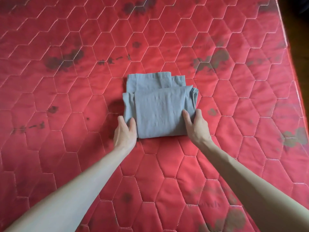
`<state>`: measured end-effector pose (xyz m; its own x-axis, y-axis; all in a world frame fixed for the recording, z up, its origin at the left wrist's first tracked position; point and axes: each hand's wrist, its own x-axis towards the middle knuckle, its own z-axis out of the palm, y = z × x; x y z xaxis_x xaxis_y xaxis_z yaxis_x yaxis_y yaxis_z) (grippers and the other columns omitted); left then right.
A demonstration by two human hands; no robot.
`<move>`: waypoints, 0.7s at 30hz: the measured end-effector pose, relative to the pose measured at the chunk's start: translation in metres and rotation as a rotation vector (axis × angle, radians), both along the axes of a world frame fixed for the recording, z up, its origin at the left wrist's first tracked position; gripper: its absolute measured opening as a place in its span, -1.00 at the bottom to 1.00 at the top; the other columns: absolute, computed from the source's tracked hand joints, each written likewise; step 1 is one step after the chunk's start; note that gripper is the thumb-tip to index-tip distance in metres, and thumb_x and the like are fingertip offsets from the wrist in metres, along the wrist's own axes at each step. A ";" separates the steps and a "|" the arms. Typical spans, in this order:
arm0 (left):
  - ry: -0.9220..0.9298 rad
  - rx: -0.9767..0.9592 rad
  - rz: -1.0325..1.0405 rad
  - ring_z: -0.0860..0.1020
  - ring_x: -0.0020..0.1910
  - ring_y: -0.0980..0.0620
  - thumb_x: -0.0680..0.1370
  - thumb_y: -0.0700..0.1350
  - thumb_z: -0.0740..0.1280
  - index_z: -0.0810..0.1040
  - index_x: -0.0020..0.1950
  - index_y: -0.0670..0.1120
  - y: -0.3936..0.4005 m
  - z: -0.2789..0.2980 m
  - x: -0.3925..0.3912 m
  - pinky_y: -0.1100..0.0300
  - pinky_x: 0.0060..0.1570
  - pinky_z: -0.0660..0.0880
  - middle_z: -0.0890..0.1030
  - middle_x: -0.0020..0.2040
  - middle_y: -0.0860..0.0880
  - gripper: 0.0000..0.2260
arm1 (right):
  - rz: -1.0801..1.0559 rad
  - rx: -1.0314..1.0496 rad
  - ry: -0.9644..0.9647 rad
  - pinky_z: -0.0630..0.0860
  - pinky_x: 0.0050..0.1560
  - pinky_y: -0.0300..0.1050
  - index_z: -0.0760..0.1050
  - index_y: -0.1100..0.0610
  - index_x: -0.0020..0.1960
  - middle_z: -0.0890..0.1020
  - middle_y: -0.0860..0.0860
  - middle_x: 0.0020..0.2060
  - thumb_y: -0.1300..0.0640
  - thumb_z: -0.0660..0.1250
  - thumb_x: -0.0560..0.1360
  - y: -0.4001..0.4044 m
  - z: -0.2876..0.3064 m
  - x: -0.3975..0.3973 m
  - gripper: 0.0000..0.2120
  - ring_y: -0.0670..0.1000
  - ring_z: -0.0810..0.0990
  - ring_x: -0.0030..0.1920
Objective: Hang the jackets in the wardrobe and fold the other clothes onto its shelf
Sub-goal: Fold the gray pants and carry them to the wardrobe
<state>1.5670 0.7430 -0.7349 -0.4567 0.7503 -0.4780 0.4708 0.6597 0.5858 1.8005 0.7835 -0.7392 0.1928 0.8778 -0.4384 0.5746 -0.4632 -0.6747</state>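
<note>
The left hand (125, 132) grips the near left edge of a folded grey garment (158, 108), thumb on top and fingers tucked under the cloth. The right hand (195, 123) does the same at the near right edge, thumb pressed on the upper layer, fingers curled round the side. The garment lies near the middle of a red quilted mattress (234, 91), folded into a compact rectangle with a narrower layer showing beyond the top fold.

It looks like thin, soft cotton — light, limp, and likely to slump or unfold if lifted by one edge alone. The safest hold is probably the present one: both sides at once, fingers beneath so the stacked layers stay together on the way to the shelf.

Count: one grey garment, two hands, one mattress with several dark stains. No jackets, wardrobe or other clothes are in view.
</note>
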 end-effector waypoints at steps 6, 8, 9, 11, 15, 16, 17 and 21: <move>0.532 0.377 -0.676 0.27 0.57 -0.25 0.63 0.04 0.25 0.26 0.64 -0.11 -0.014 0.001 -0.001 -0.19 0.49 0.31 0.24 0.61 -0.23 -0.40 | 0.417 0.404 -0.441 0.36 0.43 0.19 0.15 -0.02 0.66 0.24 0.10 0.60 0.19 0.22 0.63 -0.007 -0.006 0.007 -0.37 0.18 0.25 0.57; 0.588 0.367 -0.969 0.08 0.67 -0.22 0.49 -0.01 0.31 0.23 0.67 -0.11 -0.012 0.001 -0.009 -0.24 0.57 0.18 0.12 0.68 -0.21 -0.26 | 0.598 0.391 -0.422 0.34 0.49 0.21 0.15 -0.04 0.66 0.21 0.07 0.64 0.15 0.17 0.63 -0.002 -0.008 0.016 -0.39 0.14 0.19 0.62; 0.630 0.318 -1.081 0.00 0.69 -0.20 0.42 -0.05 0.32 0.17 0.69 -0.11 -0.010 0.000 -0.013 -0.24 0.59 0.14 0.04 0.70 -0.19 -0.17 | 0.648 0.370 -0.405 0.32 0.51 0.21 0.14 -0.04 0.67 0.20 0.06 0.65 0.01 0.16 0.65 0.000 -0.009 0.020 -0.40 0.14 0.20 0.63; 0.694 0.223 -1.218 -0.11 0.69 -0.18 0.34 -0.13 0.32 0.01 0.71 -0.10 -0.007 -0.004 -0.024 -0.21 0.61 0.08 -0.08 0.71 -0.17 -0.04 | 0.766 0.329 -0.433 0.26 0.56 0.21 0.08 -0.02 0.69 0.14 0.07 0.67 -0.34 0.21 0.57 0.003 -0.008 0.030 -0.19 0.16 0.19 0.64; 0.811 0.266 -1.328 -0.12 0.68 -0.28 0.42 -0.37 0.07 -0.14 0.72 -0.05 0.004 -0.013 -0.043 -0.18 0.63 0.08 -0.13 0.71 -0.19 -0.12 | 1.019 0.304 -0.581 0.27 0.54 0.22 -0.12 0.05 0.71 0.00 0.13 0.68 -0.39 0.46 0.31 0.012 -0.007 0.049 0.22 0.22 0.11 0.65; 0.825 0.280 -1.326 -0.10 0.68 -0.29 0.44 -0.39 0.02 -0.14 0.72 -0.04 0.005 -0.014 -0.045 -0.18 0.63 0.09 -0.12 0.71 -0.20 -0.15 | 1.037 0.300 -0.600 0.27 0.55 0.21 -0.14 0.05 0.71 -0.02 0.13 0.68 -0.34 0.49 0.30 0.014 -0.008 0.051 0.24 0.23 0.11 0.65; 0.817 0.283 -1.311 -0.06 0.68 -0.30 0.45 -0.41 0.05 -0.12 0.72 -0.04 0.006 -0.014 -0.045 -0.17 0.63 0.11 -0.11 0.71 -0.22 -0.14 | 1.042 0.293 -0.607 0.27 0.56 0.19 -0.15 0.05 0.71 -0.03 0.13 0.68 -0.27 0.52 0.30 0.016 -0.008 0.051 0.25 0.23 0.09 0.65; 0.645 0.249 -1.189 0.11 0.66 -0.24 0.34 -0.51 0.29 0.10 0.70 -0.14 0.004 -0.006 -0.035 -0.08 0.59 0.24 0.00 0.69 -0.25 -0.06 | 1.002 0.377 -0.535 0.29 0.57 0.11 0.06 0.16 0.69 0.10 0.19 0.66 -0.07 0.60 0.27 0.015 -0.015 0.051 0.16 0.25 0.18 0.63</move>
<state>1.5317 0.7466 -0.7406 0.4270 0.8758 -0.2249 0.9042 -0.4172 0.0919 1.8512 0.7989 -0.7541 -0.5706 0.7980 -0.1939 0.8165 0.5262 -0.2373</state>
